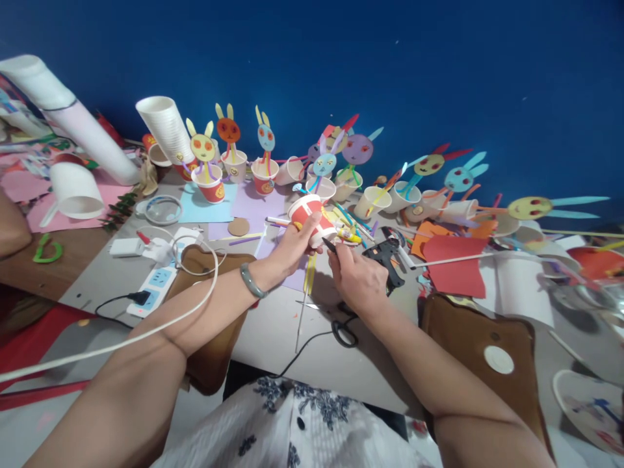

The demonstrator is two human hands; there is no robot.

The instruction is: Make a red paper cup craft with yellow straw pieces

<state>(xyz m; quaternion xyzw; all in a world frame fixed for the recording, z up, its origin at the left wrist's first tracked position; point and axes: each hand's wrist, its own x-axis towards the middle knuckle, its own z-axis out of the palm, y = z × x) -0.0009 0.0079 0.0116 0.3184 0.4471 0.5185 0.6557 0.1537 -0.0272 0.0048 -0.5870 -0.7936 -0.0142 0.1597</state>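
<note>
A red and white paper cup (303,207) lies tipped in my left hand (296,246), whose fingers are wrapped around its side. My right hand (358,273) is closed on a thin dark pointed tool (329,245). The tool's tip is at the cup's lower edge; whether it is a pen or a blade I cannot tell. Just right of that hand lies a black glue gun (390,260). Below the hands are scissors with black handles (345,333). Coloured pens and sticks (348,224) are scattered behind the cup.
Paper cups with rabbit-faced figures (210,185) line the blue wall. A power strip (158,286) and a white cable (214,273) lie at left, the cable passing over my left forearm. Red paper (453,263) and a brown mat (480,357) are at right. Another person's arm (12,224) shows far left.
</note>
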